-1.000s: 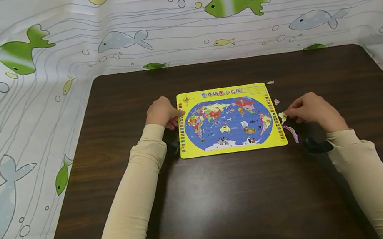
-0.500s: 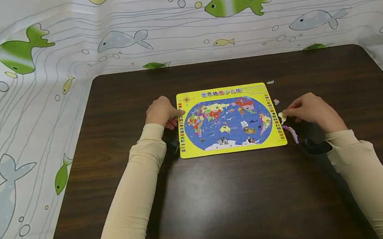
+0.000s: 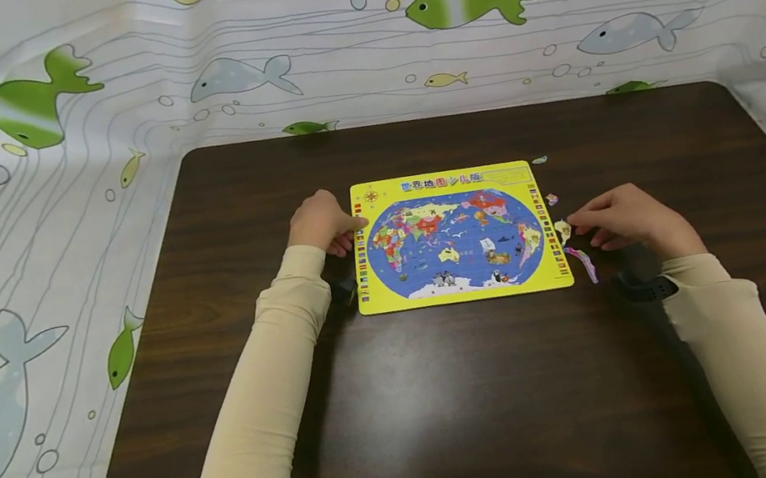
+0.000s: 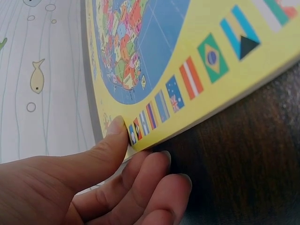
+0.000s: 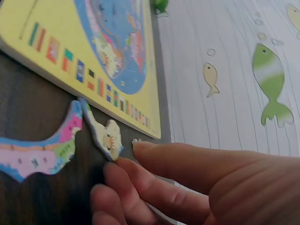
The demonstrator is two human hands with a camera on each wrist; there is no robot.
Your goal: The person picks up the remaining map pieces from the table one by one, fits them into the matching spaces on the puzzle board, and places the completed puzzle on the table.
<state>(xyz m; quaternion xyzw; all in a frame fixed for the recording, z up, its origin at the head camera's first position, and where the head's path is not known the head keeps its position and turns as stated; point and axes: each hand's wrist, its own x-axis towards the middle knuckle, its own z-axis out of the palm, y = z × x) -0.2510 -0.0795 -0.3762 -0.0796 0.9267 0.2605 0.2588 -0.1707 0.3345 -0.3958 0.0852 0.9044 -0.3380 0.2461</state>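
A yellow world map puzzle board (image 3: 467, 289) lies on the dark table with its oval map facing up. My left hand (image 3: 321, 222) holds its left edge; in the left wrist view the thumb (image 4: 115, 131) presses on the top near a corner, fingers curled below the rim. Right of the board, my right hand (image 3: 629, 218) is beside a cream puzzle piece (image 5: 110, 139). The index fingertip is right at the piece's end, while the thumb (image 5: 150, 152) stands a little apart from it. A curved pink and purple piece (image 5: 33, 159) lies nearer me, almost touching the cream one.
Two more small pieces lie along the board's right side: a pinkish one (image 3: 552, 200) and a pale one (image 3: 540, 160) by the far corner. The brown wooden table (image 3: 413, 420) meets a white fish-print cloth (image 3: 332, 27) at the back and sides.
My right hand has drawn back slightly to the right, its fingertips easing off the cream piece, which stays on the table. The left hand keeps its place on the board. The head view has shifted slightly.
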